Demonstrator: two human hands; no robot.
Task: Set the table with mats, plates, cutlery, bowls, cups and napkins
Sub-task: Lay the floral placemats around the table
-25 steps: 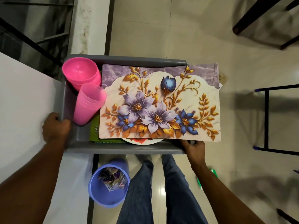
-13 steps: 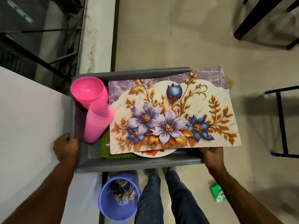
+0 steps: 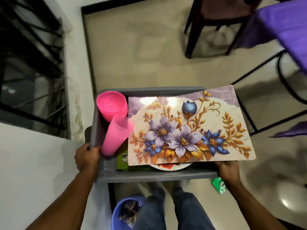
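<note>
I carry a grey plastic tub in front of me, above the floor. My left hand grips its left rim and my right hand grips its right front corner. On top lies a floral place mat that sticks out over the right side. Stacked pink bowls and a tilted stack of pink cups fill the left end. Under the mat show a white plate's edge, a green cloth and a bit of cutlery.
A table with a purple cloth stands at the far right, with a dark chair and a black metal frame by it. A white counter is at my left. A blue bin and a green packet lie on the floor.
I have turned right and stepped away from the counter with the tub. The purple-clothed table and the dark chair have come into view. Both hands keep their hold.
</note>
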